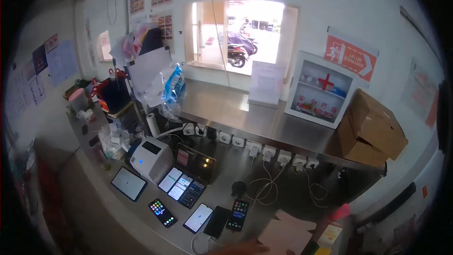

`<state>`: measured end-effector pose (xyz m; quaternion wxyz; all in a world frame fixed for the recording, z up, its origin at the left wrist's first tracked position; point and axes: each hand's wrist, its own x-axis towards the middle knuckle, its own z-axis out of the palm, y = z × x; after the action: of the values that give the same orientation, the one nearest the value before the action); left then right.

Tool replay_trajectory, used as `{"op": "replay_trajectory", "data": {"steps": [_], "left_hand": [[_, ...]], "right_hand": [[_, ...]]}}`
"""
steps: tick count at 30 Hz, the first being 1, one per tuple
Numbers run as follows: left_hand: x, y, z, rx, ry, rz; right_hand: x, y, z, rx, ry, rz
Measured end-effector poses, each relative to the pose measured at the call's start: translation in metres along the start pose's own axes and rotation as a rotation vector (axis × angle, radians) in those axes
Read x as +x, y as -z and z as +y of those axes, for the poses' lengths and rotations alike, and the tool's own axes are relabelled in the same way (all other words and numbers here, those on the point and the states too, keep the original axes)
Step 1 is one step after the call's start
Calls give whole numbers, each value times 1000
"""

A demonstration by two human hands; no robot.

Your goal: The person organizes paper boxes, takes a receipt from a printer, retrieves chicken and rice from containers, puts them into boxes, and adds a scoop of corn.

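Observation:
At the bottom edge my left hand [244, 248] shows only in part, blurred, beside pale pinkish sheets of paper or card [283, 235]; whether it grips them is unclear. A bit of a fingertip shows farther right at the same edge, perhaps from my right hand, the rest of which is out of view. Just beyond the left hand lie a dark-screened phone [217, 222] with a white cable, a lit phone [238, 214] and a white-screened phone [198, 217]. Another lit phone [162, 212] is farther left. A small yellow and white box [330, 233] stands right of the sheets.
Several more lit phones [181, 187] lie by a white label printer [152, 159], with a tablet [129, 183] to its left. Charging cables [265, 191] hang from wall sockets under a steel shelf [219, 95]. It holds a first aid cabinet [320, 90] and a cardboard box [371, 124].

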<state>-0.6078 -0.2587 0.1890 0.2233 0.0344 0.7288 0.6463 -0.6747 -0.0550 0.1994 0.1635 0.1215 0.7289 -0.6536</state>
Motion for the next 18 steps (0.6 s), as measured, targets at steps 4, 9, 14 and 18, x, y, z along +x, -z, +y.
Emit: {"op": "replay_trajectory", "data": {"steps": [4, 9, 14, 18], "left_hand": [[-16, -37, 30, -45, -191, 245], [-65, -38, 161, 341, 367, 32], [-39, -7, 135, -61, 388, 9], [-42, 33, 106, -518, 367, 181]], "right_hand": [[-39, -23, -31, 167, 86, 222], [-89, -33, -47, 451, 110, 499], [-39, 11, -15, 253, 8, 17], [-77, 39, -14, 474, -61, -363]]}}
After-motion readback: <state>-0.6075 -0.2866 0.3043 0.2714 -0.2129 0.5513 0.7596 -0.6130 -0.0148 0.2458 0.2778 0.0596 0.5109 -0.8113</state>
